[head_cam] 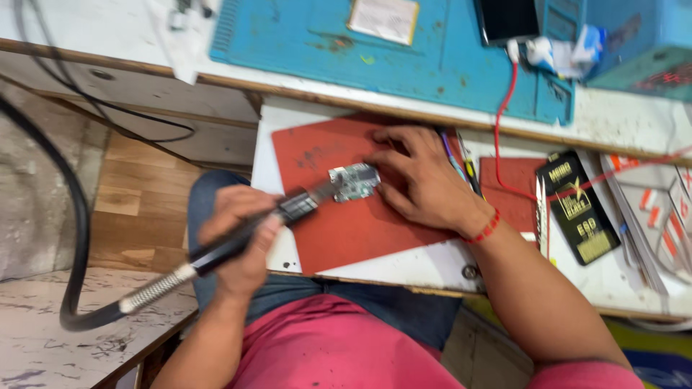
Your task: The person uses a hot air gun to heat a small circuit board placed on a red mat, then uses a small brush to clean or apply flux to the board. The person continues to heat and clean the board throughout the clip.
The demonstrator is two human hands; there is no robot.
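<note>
Workbench (627,115) first, its far edges cut off by the frame, with a blue mat (404,50) up top and a red mat (339,230) on the pull-out shelf below. We see our left hand (241,238) wrapped tight around a black hot-air handle (238,241), its thick hose (76,238) looping out of view at left. Our right hand (422,180) lies spread, fingertips pressing a small circuit board (355,181) flat on the red mat. Nozzle tip meets the board's left edge; blur hides whether they touch. Board details stay unreadable.
</note>
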